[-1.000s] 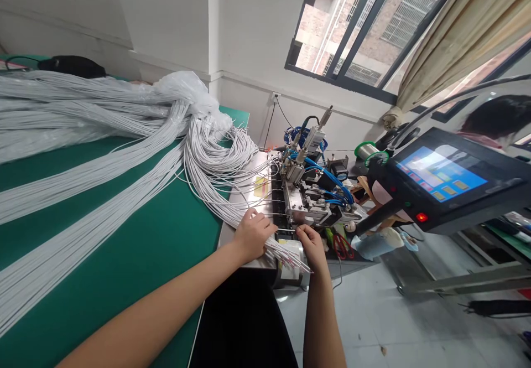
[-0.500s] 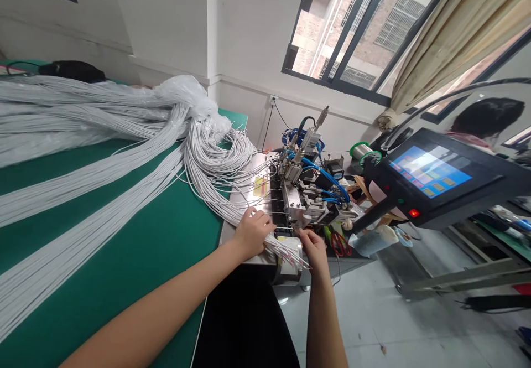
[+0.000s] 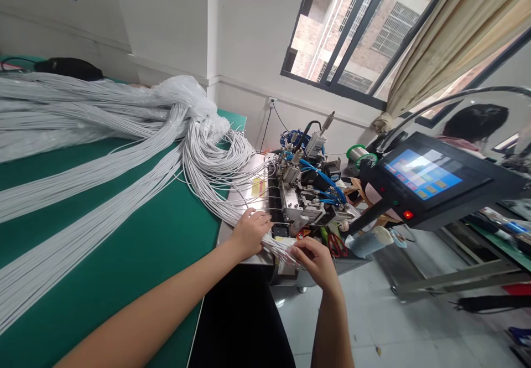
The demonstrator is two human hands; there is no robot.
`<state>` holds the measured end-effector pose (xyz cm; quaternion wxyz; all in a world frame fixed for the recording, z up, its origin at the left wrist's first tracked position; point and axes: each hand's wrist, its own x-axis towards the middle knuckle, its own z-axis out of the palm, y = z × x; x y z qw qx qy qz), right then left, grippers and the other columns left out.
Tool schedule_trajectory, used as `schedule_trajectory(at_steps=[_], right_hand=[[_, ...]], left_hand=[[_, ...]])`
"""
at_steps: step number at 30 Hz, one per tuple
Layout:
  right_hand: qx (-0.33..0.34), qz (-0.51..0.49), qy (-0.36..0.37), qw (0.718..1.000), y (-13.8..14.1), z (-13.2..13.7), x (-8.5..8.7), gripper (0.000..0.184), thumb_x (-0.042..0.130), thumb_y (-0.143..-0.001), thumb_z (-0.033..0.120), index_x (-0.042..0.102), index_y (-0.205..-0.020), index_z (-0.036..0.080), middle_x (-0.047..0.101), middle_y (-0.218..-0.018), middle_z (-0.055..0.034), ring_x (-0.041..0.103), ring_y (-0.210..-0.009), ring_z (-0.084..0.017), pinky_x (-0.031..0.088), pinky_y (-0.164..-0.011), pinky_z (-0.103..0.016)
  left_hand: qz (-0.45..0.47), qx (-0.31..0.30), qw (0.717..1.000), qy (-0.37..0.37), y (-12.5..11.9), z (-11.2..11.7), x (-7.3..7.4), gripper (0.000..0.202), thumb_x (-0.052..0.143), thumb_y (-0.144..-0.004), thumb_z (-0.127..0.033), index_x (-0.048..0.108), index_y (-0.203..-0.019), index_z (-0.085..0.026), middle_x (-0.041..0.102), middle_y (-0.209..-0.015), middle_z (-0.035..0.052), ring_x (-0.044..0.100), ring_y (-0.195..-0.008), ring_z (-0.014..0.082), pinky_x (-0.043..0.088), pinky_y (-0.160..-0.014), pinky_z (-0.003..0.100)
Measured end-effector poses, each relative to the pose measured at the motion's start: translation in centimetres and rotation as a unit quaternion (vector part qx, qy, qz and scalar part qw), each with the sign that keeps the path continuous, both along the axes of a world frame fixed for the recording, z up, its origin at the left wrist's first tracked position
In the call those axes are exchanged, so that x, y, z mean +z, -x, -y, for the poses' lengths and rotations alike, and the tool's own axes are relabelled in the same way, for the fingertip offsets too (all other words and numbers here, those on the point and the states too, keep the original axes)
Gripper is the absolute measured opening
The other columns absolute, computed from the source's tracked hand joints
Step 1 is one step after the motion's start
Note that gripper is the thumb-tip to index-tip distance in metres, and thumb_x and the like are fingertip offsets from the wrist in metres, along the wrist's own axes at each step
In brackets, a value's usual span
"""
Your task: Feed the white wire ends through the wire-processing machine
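Two hands sort white wires (image 3: 279,248) at desk (image 3: 124,257) edge: left hand (image 3: 249,234) grip clenched on bundle, right hand (image 3: 314,258) at 3 o'clock pinching ends. Feeding machine (image 3: 305,205) at 12 o'clock likely calls for singling one wire.

No words or numbers are showing clearly enough to read. The screen (image 3: 422,173) is glowing blue with little coloured boxes, but the writing on them is looking too small and blurry. A yellow sticker (image 3: 258,186) is sitting on the metal plate (image 3: 232,221), and its print is looking too tiny as well.
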<state>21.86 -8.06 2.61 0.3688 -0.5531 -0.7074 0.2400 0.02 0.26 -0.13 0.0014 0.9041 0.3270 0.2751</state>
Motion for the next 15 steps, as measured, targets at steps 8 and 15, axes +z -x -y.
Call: schedule_trajectory(at_steps=[8,15], right_hand=[[-0.04,-0.07,-0.008,0.997,-0.1,-1.8,-0.3,0.025,0.057,-0.087,0.04,0.061,-0.074,0.019,0.055,-0.066,-0.0018,0.048,-0.06,-0.016,0.035,-0.056,-0.027],[-0.067,-0.135,0.005,0.989,-1.0,-3.0,-1.5,0.026,0.058,-0.086,0.042,0.061,-0.077,0.018,0.055,-0.069,-0.0018,0.048,-0.064,-0.015,0.036,-0.058,-0.026]], left_hand=[[-0.02,0.017,1.0,-0.015,0.1,0.2,0.7,0.032,0.058,-0.065,-0.01,0.062,-0.096,-0.019,0.062,-0.09,0.0059,0.055,-0.089,0.0225,0.038,-0.089,0.039],[0.032,0.005,0.997,-0.069,0.0,0.3,0.9,0.017,0.048,-0.084,-0.015,0.06,-0.096,-0.018,0.059,-0.086,0.0059,0.054,-0.08,0.0204,0.044,-0.072,0.032]])
